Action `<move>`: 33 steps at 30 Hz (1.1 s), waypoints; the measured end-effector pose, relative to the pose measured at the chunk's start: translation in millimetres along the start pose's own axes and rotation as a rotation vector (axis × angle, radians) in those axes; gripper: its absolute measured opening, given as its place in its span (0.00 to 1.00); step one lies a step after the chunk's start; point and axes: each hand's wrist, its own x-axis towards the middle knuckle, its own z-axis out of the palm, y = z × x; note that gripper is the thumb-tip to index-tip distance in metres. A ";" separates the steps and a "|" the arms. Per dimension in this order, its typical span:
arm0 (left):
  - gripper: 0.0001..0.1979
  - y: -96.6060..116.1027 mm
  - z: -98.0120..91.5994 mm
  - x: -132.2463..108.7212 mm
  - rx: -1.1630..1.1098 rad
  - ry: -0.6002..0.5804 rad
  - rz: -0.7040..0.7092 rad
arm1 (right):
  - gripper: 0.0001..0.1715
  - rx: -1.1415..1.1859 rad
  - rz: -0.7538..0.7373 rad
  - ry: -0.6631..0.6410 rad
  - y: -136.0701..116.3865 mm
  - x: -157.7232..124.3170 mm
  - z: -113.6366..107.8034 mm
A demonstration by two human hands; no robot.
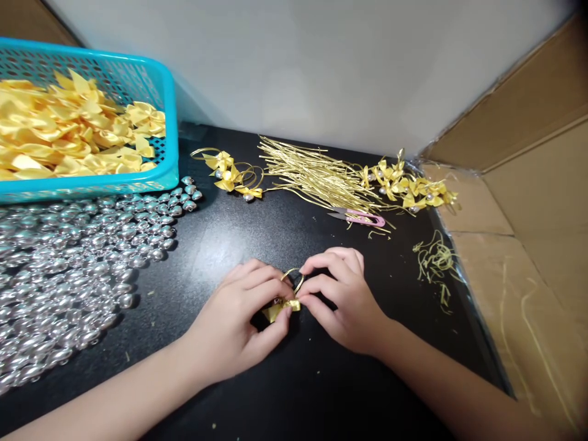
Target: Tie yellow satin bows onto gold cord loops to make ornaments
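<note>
Between my hands, low over the black table, is a yellow ribbon bow (274,311) with a loop of gold cord (299,283) rising from it. My left hand (243,303) pinches the bow between thumb and fingers. My right hand (342,300) has its fingertips closed on the gold cord beside the bow. The left fingers partly cover the bow, so its far side is hidden. Behind my hands lie a pile of cut gold cords (316,174) and pink-handled thread snips (365,217).
A turquoise basket (172,122) of yellow bows (68,128) stands at the back left. Silver beads (92,263) spread in front of it. Bow ornaments lie in a left group (227,174) and a right group (408,187). Cord scraps (436,257) lie near the cardboard edge (519,306).
</note>
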 end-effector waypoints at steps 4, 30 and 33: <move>0.05 -3.0 0.2 0.1 -0.023 -0.004 -0.004 | 0.06 0.004 -0.002 0.008 0.6 -1.0 0.1; 0.07 -14.1 -4.9 3.6 -0.153 -0.093 0.078 | 0.06 0.001 -0.013 0.014 1.4 -1.5 -0.1; 0.07 -14.8 -5.2 4.5 -0.153 -0.085 0.086 | 0.06 0.004 -0.013 0.012 1.0 -1.1 0.7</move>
